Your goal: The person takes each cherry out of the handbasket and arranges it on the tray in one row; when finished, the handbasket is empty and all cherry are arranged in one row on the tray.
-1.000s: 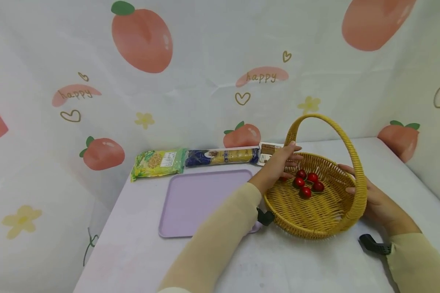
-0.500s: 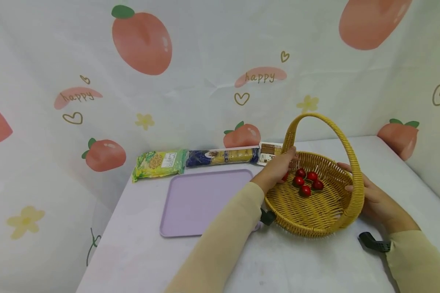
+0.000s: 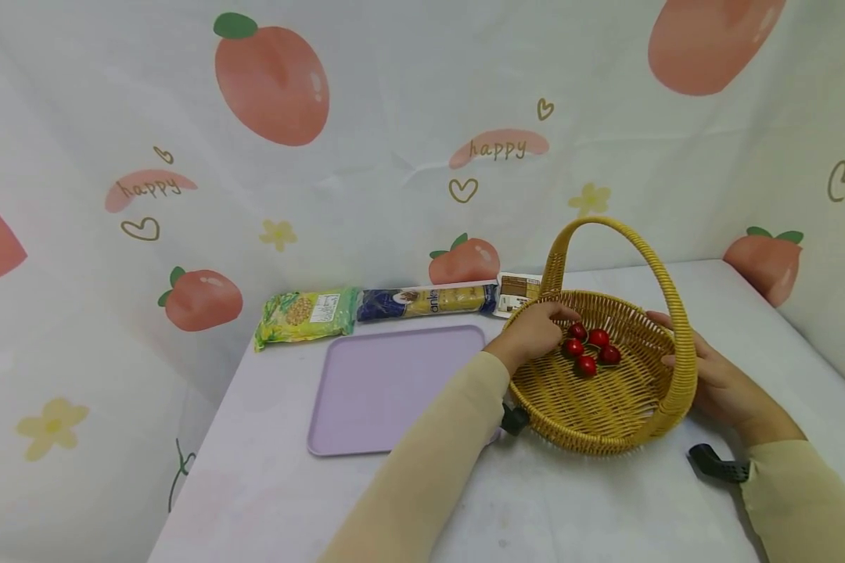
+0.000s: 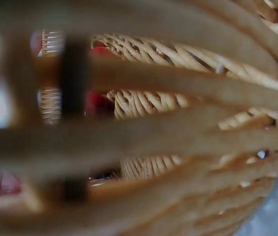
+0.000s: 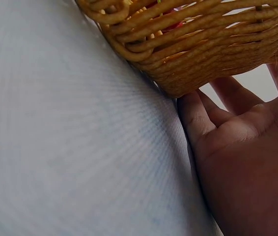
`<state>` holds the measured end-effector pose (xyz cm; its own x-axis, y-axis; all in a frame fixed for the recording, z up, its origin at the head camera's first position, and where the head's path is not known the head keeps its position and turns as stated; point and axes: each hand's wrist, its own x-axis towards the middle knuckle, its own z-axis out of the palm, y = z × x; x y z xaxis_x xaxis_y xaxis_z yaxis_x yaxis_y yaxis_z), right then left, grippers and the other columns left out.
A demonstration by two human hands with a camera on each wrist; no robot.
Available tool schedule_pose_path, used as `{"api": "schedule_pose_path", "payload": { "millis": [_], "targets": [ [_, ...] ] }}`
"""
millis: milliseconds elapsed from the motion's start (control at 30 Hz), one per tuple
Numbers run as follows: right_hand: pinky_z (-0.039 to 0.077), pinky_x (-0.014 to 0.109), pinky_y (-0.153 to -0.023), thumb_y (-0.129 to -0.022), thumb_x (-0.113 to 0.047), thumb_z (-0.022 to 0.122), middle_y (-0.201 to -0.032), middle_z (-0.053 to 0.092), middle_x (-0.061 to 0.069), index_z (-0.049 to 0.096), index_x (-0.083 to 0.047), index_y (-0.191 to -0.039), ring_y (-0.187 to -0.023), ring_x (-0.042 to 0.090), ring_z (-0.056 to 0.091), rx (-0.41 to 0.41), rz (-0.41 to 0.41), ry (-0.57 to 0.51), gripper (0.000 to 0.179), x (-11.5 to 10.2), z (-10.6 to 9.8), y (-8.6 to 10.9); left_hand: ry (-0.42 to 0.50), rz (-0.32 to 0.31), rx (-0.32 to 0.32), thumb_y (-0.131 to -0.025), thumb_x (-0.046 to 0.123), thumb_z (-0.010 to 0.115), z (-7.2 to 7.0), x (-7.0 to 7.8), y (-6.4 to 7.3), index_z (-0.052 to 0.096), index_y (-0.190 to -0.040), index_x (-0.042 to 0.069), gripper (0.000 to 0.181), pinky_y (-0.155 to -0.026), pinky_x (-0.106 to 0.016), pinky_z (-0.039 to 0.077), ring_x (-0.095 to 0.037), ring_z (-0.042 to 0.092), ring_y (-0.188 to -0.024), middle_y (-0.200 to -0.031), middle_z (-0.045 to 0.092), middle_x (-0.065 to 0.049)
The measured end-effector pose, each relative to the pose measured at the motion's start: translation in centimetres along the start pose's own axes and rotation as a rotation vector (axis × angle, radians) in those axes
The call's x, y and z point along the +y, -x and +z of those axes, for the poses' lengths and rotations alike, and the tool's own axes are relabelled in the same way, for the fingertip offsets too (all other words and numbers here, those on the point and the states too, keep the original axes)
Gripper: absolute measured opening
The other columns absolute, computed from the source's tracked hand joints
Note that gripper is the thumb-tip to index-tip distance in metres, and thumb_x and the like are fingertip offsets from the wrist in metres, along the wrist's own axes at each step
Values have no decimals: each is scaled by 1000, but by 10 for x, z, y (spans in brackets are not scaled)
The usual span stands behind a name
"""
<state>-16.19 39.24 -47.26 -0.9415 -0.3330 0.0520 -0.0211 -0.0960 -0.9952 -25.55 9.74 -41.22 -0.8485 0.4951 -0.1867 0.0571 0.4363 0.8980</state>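
A yellow wicker basket [image 3: 620, 407] with a tall arched handle stands at the right of the table. Several red cherries [image 3: 586, 366] lie in it; through its weave the left wrist view shows blurred red fruit [image 4: 98, 102]. Inside the basket's left part, my left hand [image 3: 533, 335] reaches down with bent fingers, the index pointing toward the cherries. Whatever lies under its palm is hidden, and I cannot tell whether it grips a cherry. On the opposite side, my right hand [image 3: 721, 383] holds the basket, fingertips over the rim and palm outside the wall.
A lilac tray [image 3: 394, 391] lies left of the basket. Along the back are a green-yellow food packet [image 3: 306, 314], a long blue-and-yellow pasta packet [image 3: 426, 302] and a white-and-brown package [image 3: 517, 291], partly behind the basket. A printed cloth [image 3: 380, 102] hangs behind the table.
My left hand has sunk from the basket's left rim deeper inside, its spread fingers now bent. A red cherry visible beside it earlier is now covered. My right hand has stayed at the rim.
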Motion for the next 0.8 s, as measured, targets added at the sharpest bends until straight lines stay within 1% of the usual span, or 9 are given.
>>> {"api": "schedule_pose_path", "payload": {
  "millis": [100,167,267,333,367,500,600,700,800],
  "targets": [
    [52,28,-98,-115,-6,42,-164,25,2,22,-31,-175,-135,7,52,15,14,9,68,0,1,0,-12,0,11,-94,-16,50,0,0,0,76,-135,18,60,-50,-29,26,-13,22,-51,-144,64,4],
    [52,27,-98,-115,-7,43,-164,25,2,22,-31,-175,-135,7,51,25,21,19,68,1,1,0,-49,6,18,-93,-16,54,1,-1,0,77,-133,17,57,-51,-29,29,-13,31,-56,-138,66,1],
    [52,26,-98,-115,-8,43,-165,24,3,22,-31,-175,-136,6,49,30,28,28,68,1,2,0,-120,23,15,-91,-16,60,1,-2,0,77,-132,12,52,-57,-29,35,-16,48,-73,-127,69,-3],
    [51,26,-98,-116,-8,43,-165,24,3,22,-31,-175,-137,6,48,27,29,27,68,0,2,0,-163,30,14,-91,-15,65,2,-3,0,77,-130,11,48,-63,-29,40,-16,56,-87,-121,70,-4],
    [51,26,-98,-116,-8,43,-165,24,3,21,-32,-176,-137,6,48,26,29,25,68,0,2,0,-183,31,11,-91,-14,68,2,-3,0,77,-129,10,46,-65,-29,42,-17,57,-92,-118,70,-4],
    [51,26,-98,-116,-8,43,-165,25,3,22,-31,-175,-136,6,49,25,21,30,67,0,2,-1,-272,19,-1,-91,-7,78,3,-3,-1,77,-129,8,41,-71,-28,50,-16,63,-92,-113,72,-2],
    [51,26,-98,-115,-7,43,-165,27,2,23,-29,-175,-136,7,50,24,8,29,66,-1,2,-1,-343,7,-5,-93,-1,81,4,-3,-2,78,-128,6,36,-74,-28,54,-15,66,-93,-116,74,-3],
    [51,26,-98,-115,-6,42,-165,27,2,23,-28,-175,-136,7,50,19,-2,18,66,-1,2,0,-390,0,3,-95,4,83,5,-2,-2,80,-121,6,27,-75,-28,55,-15,68,-95,-114,76,-3],
    [52,27,-99,-115,-5,42,-165,27,2,23,-28,-175,-136,7,50,16,-6,8,66,-1,2,0,-425,5,11,-94,9,87,6,-2,-3,82,-110,8,17,-74,-27,55,-14,68,-93,-106,76,0]
  ]
}}
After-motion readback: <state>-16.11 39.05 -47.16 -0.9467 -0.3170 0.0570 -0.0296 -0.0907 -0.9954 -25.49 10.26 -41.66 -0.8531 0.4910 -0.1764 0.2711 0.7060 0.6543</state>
